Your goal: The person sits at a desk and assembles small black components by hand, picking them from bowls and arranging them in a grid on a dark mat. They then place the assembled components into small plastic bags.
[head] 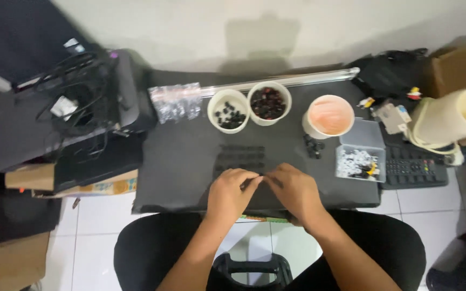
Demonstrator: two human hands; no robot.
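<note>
My left hand [232, 193] and my right hand [293, 189] meet fingertip to fingertip over a black mat [179, 161], pinching a small dark part between them; the part itself is mostly hidden. Just beyond my fingers lie rows of small black parts [239, 157] on the mat. Farther back stand a white cup of small black pieces [228, 111] and a white cup of dark reddish pieces [268, 103]. A small pile of black pieces [313, 146] lies to the right.
A lidded cup with a pinkish top [328, 116], a clear box of white and black bits [360, 160], a plastic bag [177, 102], a long clear tube [297, 80], a remote control [413, 167], a cream roll [454, 119], and tangled cables [76, 91] at left.
</note>
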